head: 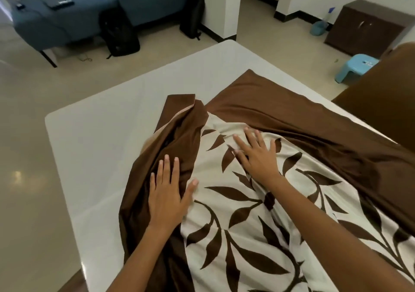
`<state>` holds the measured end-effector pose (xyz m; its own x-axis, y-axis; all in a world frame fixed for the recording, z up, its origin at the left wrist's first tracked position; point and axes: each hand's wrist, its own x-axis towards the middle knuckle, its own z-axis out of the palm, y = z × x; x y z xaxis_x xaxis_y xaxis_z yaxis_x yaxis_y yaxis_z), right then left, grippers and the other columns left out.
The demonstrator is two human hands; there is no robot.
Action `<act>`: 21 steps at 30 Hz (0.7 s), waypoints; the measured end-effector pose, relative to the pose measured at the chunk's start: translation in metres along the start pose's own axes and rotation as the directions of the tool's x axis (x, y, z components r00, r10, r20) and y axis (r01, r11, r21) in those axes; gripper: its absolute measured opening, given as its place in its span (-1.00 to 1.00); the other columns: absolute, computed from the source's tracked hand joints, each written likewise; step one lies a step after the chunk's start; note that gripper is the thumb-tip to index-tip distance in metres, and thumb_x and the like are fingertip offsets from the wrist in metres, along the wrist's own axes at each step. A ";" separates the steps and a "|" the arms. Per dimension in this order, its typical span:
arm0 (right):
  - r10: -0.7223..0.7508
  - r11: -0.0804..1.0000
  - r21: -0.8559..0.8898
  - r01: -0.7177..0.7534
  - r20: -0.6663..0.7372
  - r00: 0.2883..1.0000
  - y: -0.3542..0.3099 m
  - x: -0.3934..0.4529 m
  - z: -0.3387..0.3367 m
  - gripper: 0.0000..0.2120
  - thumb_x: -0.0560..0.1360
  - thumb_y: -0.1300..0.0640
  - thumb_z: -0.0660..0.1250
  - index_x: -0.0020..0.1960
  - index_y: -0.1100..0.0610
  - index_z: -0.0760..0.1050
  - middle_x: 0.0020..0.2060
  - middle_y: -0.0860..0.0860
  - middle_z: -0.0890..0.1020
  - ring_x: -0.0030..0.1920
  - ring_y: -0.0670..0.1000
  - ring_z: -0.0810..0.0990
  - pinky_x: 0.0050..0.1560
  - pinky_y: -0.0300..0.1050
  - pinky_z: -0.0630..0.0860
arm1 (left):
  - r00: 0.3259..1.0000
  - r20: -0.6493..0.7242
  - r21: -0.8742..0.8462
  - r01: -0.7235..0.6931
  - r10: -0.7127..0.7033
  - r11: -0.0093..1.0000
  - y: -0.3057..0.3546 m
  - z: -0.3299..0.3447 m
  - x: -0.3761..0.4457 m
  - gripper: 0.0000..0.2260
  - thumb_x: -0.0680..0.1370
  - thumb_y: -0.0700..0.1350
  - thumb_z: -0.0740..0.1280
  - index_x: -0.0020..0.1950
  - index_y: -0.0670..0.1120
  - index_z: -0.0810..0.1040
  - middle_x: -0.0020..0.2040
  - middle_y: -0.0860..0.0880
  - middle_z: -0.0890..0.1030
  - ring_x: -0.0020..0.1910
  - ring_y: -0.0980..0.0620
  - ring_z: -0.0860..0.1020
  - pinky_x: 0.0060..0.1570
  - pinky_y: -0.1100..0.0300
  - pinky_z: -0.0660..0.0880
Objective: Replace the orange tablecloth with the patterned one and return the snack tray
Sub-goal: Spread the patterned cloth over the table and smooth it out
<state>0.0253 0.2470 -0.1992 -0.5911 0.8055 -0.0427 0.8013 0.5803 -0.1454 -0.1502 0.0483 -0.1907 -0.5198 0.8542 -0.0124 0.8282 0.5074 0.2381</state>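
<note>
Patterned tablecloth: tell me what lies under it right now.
The cream tablecloth with brown leaves and brown border lies bunched on the glossy white table, whose bare top shows at left. Both flat hands, left and right, press on top. Anything else beneath is covered.

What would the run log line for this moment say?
phase: spreading patterned tablecloth | left hand: flat on brown border | right hand: flat on leaf print | white table: partly bare | snack tray: unseen

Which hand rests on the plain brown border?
The left hand, flat on the bunched brown border; the right hand presses the cream leaf-patterned centre.
</note>
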 end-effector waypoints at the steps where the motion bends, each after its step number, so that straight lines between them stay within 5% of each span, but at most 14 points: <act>1: 0.015 1.000 -0.001 -0.015 0.000 1.000 0.004 0.015 0.000 -0.53 0.61 -0.18 -0.08 0.51 -0.19 0.04 0.54 -0.04 0.03 0.53 0.08 -0.05 0.38 0.34 0.00 | 1.000 -0.014 -0.007 0.015 -0.015 1.000 -0.007 0.003 0.005 -0.27 0.46 0.41 -0.27 0.53 0.05 -0.19 0.57 -0.04 -0.11 0.54 0.01 -0.16 0.47 0.06 -0.19; 5: 0.202 0.979 -0.010 -0.202 0.012 0.979 0.036 0.082 -0.005 -0.53 0.64 -0.12 -0.14 0.53 -0.13 -0.04 0.55 -0.02 -0.01 0.53 0.06 -0.08 0.45 0.32 -0.14 | 0.983 -0.104 -0.027 0.149 -0.152 0.988 -0.054 0.002 0.016 -0.28 0.50 0.40 -0.13 0.56 0.02 0.01 0.56 -0.09 0.03 0.54 -0.05 -0.01 0.48 -0.01 -0.08; 9: 0.531 0.847 -0.026 -0.531 -0.016 0.847 0.083 0.110 -0.025 -0.51 0.64 -0.06 -0.18 0.55 -0.01 -0.07 0.54 0.10 -0.06 0.53 0.13 -0.10 0.41 0.38 -0.19 | 0.932 -0.165 -0.036 0.322 -0.324 0.946 -0.099 -0.005 0.010 -0.22 0.48 0.42 -0.15 0.56 -0.03 0.04 0.56 -0.14 0.05 0.54 -0.09 0.00 0.48 -0.07 -0.04; 13: 0.406 0.913 0.088 -0.399 -0.089 0.910 0.044 0.069 -0.033 -0.44 0.62 -0.16 -0.13 0.55 0.05 -0.06 0.54 0.10 -0.03 0.53 0.13 -0.10 0.44 0.33 -0.17 | 0.920 -0.195 -0.029 0.341 -0.340 0.940 -0.099 -0.003 0.009 -0.24 0.50 0.39 -0.12 0.56 -0.07 0.07 0.55 -0.18 0.06 0.53 -0.12 0.02 0.47 -0.08 -0.03; 17: 0.203 0.977 0.068 -0.201 -0.019 0.979 -0.030 -0.067 -0.004 -0.42 0.58 -0.24 -0.23 0.54 -0.04 -0.07 0.55 0.02 -0.04 0.54 0.08 -0.08 0.45 0.24 -0.10 | 0.922 -0.172 -0.073 0.340 -0.347 0.938 -0.093 -0.012 0.007 -0.28 0.54 0.30 -0.09 0.54 -0.14 0.08 0.55 -0.20 0.07 0.53 -0.12 0.01 0.49 -0.09 -0.03; 21: 0.282 0.951 0.135 -0.280 0.005 0.960 -0.054 -0.198 0.009 -0.38 0.55 -0.26 -0.27 0.49 -0.04 0.16 0.51 0.03 0.16 0.50 0.09 0.13 0.38 0.29 0.14 | 0.993 -0.115 -0.087 0.016 -0.026 0.996 -0.054 -0.022 -0.023 -0.40 0.60 0.19 -0.06 0.55 -0.11 0.06 0.56 -0.12 0.03 0.54 -0.07 -0.03 0.50 -0.04 -0.06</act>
<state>0.0978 0.0554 -0.1918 -0.3419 0.9357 -0.0866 0.9145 0.3102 -0.2596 -0.1881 -0.0010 -0.1819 -0.5618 0.8221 0.0929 0.7983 0.5091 0.3218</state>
